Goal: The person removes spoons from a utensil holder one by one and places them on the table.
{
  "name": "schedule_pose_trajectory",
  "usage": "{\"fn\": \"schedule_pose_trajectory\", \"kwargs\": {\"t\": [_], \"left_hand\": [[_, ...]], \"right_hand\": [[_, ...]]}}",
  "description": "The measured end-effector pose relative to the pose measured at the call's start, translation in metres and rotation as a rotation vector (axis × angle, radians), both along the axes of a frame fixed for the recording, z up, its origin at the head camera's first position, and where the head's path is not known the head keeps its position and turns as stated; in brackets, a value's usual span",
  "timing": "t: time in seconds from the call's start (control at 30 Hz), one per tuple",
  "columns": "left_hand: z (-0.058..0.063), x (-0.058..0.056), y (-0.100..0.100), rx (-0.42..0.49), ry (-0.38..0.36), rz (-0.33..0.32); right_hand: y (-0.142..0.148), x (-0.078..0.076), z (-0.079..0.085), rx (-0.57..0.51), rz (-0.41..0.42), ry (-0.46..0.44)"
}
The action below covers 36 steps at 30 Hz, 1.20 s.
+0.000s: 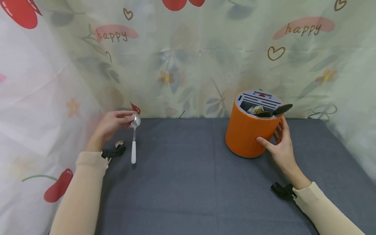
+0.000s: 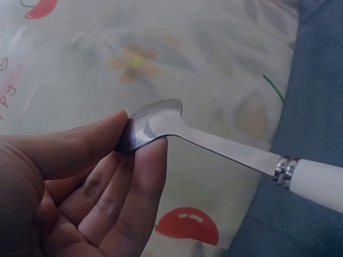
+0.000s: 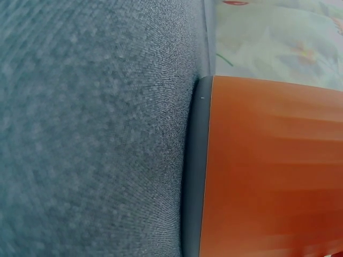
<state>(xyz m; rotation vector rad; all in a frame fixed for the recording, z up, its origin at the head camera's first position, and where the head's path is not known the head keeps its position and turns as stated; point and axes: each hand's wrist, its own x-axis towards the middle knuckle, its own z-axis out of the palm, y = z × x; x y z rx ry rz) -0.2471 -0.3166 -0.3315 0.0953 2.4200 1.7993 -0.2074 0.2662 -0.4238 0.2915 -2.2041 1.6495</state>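
My left hand pinches a spoon by its metal bowl, between thumb and fingers. The white handle points down in the head view, and a patterned metal collar joins it to the neck in the left wrist view. At the right, an orange cylindrical utensil holder with a grey slotted top stands on the dark cloth. Several utensil heads stick out of its front opening. My right hand holds the holder's right side, thumb in front and fingers round the far side, partly hidden.
A grey-blue cloth covers the table. Behind the left wrist's black strap mount a small shiny rounded piece peeks out, mostly hidden. Patterned curtains hang at the back and sides. A thin looped cord shows at the back right.
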Motion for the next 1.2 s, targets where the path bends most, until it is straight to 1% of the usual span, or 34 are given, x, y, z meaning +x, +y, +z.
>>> {"fn": "schedule_pose_trajectory", "kwargs": {"t": [0.13, 0.37, 0.6, 0.77, 0.87, 0.97, 1.03, 1.2], "left_hand": [[-0.006, 0.0, -0.006, -0.033, -0.026, -0.019], [-0.019, 0.002, -0.02, -0.125, -0.085, -0.071], [-0.033, 0.003, -0.032, -0.176, -0.113, -0.139], [-0.044, 0.002, -0.037, -0.194, -0.171, -0.169], [-0.052, 0.001, -0.039, -0.188, -0.214, -0.18], [-0.059, 0.001, -0.041, -0.203, -0.23, -0.186], [-0.061, 0.001, -0.041, -0.217, -0.231, -0.186], [-0.063, 0.001, -0.039, -0.257, -0.228, -0.181]], "right_hand": [[0.0, 0.001, -0.001, 0.006, -0.003, -0.004], [-0.001, 0.0, 0.0, 0.013, -0.004, -0.017], [-0.001, 0.0, 0.001, 0.012, -0.009, -0.023], [-0.001, -0.001, 0.0, 0.018, -0.01, -0.018], [-0.001, -0.001, 0.0, 0.021, -0.012, -0.018], [-0.001, -0.001, 0.0, 0.02, -0.013, -0.022], [0.0, -0.001, 0.0, 0.02, -0.015, -0.026], [0.001, -0.002, -0.001, 0.021, -0.017, -0.028]]}}
